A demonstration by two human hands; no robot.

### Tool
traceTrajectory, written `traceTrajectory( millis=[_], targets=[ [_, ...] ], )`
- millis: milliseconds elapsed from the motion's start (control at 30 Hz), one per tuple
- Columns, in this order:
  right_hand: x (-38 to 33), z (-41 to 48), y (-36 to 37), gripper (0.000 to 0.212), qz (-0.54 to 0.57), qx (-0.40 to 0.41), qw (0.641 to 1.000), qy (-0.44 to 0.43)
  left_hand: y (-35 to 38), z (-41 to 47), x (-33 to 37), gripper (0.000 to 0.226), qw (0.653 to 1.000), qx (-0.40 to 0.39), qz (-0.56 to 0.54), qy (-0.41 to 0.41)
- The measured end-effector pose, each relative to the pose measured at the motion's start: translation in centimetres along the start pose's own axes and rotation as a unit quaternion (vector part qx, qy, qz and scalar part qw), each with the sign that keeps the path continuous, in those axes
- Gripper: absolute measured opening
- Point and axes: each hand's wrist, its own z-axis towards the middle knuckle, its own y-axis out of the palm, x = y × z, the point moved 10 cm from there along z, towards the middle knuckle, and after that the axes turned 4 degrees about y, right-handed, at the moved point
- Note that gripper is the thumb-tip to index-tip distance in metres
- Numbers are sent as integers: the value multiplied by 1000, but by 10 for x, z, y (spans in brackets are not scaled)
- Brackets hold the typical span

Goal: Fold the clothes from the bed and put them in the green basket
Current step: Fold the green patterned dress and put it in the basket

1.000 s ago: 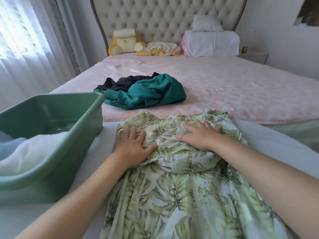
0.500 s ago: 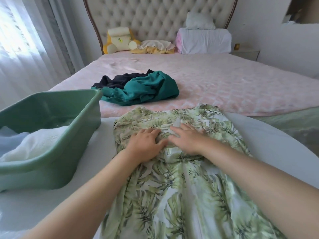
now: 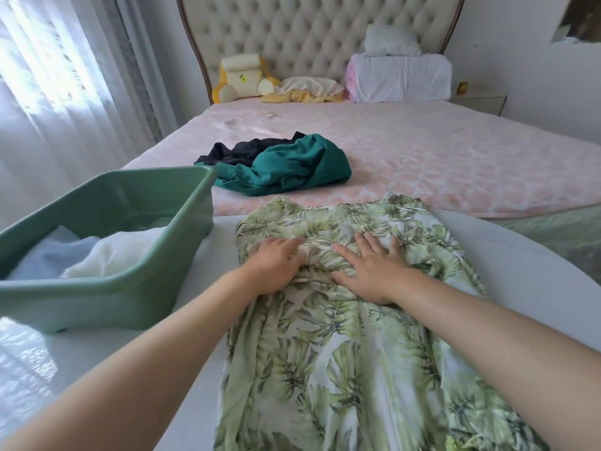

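Note:
A green leaf-print garment (image 3: 341,353) lies spread lengthwise on a white round table (image 3: 520,265) in front of me. My left hand (image 3: 276,265) rests flat on its upper part, fingers together. Beside it, my right hand (image 3: 370,268) presses the cloth with fingers spread. The green basket (image 3: 107,288) stands at the left on the table, with white and pale blue folded cloth (image 3: 107,255) inside. On the pink bed (image 3: 455,164) behind lies a crumpled teal garment (image 3: 292,170) over a dark garment (image 3: 240,151).
Pillows (image 3: 400,76) and a yellow plush toy (image 3: 240,79) sit against the tufted headboard (image 3: 309,34). Sheer curtains (image 3: 48,92) hang at the left. A small nightstand (image 3: 478,100) stands at the far right of the bed.
Both hands slid together to the middle of the leaf-print garment, then spread slightly apart again. The right hand's fingers are now splayed wider.

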Motion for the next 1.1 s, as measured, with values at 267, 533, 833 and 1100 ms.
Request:
traceTrajectory(
  millis=[267,533,833,1100],
  targets=[
    [-72,2,-43,57,53,66,988,-131,-32,-22,-81,44,969,65,78,-224],
    [-92,26,-23,56,60,47,994,-80,-26,-3,-105,61,955,102,15,-279],
    [-88,36,-15,73,37,31,998,-43,-46,18,-68,31,953,199,-168,-153],
    [-48,6,-76,53,113,214,969,-47,-82,37,13,33,961,171,-215,-42]
  ],
)
